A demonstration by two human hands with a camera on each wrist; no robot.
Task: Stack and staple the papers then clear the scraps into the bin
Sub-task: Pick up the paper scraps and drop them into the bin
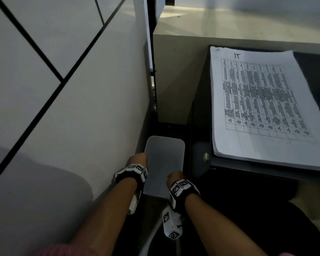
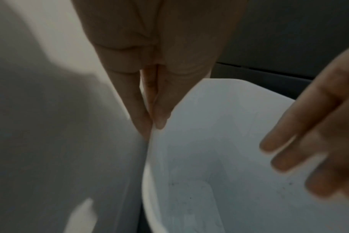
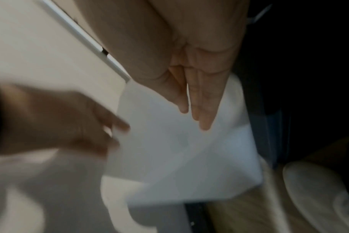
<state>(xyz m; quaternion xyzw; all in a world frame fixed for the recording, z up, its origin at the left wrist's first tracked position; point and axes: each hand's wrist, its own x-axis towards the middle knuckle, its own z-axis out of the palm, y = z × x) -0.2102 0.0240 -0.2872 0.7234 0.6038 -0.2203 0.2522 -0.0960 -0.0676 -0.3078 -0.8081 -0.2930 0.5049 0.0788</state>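
Observation:
A white bin (image 1: 164, 141) stands on the floor between the wall and a dark cabinet. My left hand (image 1: 139, 159) is at its left rim. In the left wrist view the straight fingers (image 2: 159, 116) straddle the bin's rim (image 2: 189, 94) and pinch it. My right hand (image 1: 175, 177) hovers over the near right of the opening, fingers (image 3: 204, 116) straight and pointing down into the bin (image 3: 179, 149), holding nothing. Only small dark specks show on the bin's floor (image 2: 209, 197). The stacked printed papers (image 1: 262, 104) lie on the dark surface at the right.
A white panelled wall (image 1: 63, 89) with black lines closes the left side. A beige desk (image 1: 229, 23) stands beyond the bin, and the dark cabinet with a keyhole (image 1: 205, 157) is close on its right. A light shoe (image 3: 319, 197) rests on the wooden floor.

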